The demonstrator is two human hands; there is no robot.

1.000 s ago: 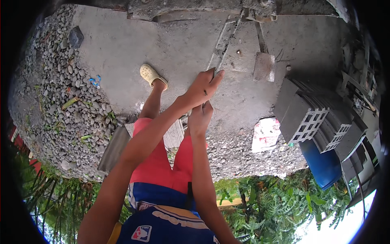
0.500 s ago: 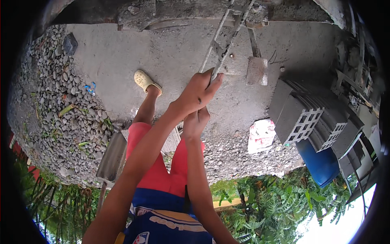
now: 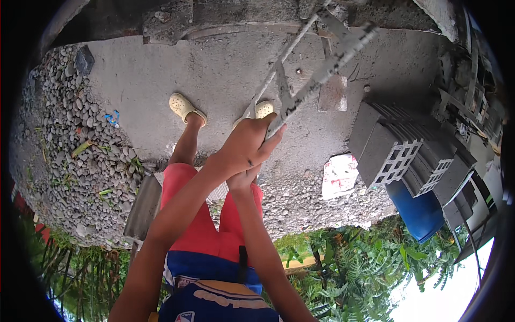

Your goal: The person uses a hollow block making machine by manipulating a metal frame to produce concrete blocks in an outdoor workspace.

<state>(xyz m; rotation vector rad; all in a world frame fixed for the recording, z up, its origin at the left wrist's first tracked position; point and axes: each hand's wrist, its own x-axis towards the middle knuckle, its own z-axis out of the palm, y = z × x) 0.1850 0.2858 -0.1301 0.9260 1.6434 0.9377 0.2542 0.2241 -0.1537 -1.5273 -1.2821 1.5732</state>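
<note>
A ladder-like metal frame (image 3: 321, 74), with two long bars joined by short crosspieces and crusted with grey residue, slants up and to the right from my hands. My left hand (image 3: 248, 144) is wrapped round its near end, thumb along one bar. Just below and partly behind it, my right hand (image 3: 244, 178) is closed; the left hand hides most of its fingers and whatever they grip. The frame's far end reaches toward the concrete ledge (image 3: 241, 16) at the top.
Flat on the concrete floor (image 3: 139, 70) lies a square plate (image 3: 333, 93) with a bar behind it. Grey blocks with grid-like ends (image 3: 397, 161) are stacked at right, above a blue container (image 3: 416, 212). A white-and-red sack (image 3: 340, 176) lies on gravel; stones (image 3: 80, 161) cover the left.
Both hands have come down toward my body with the frame, its near bar swinging right. My right shoe now shows beside the hands.
</note>
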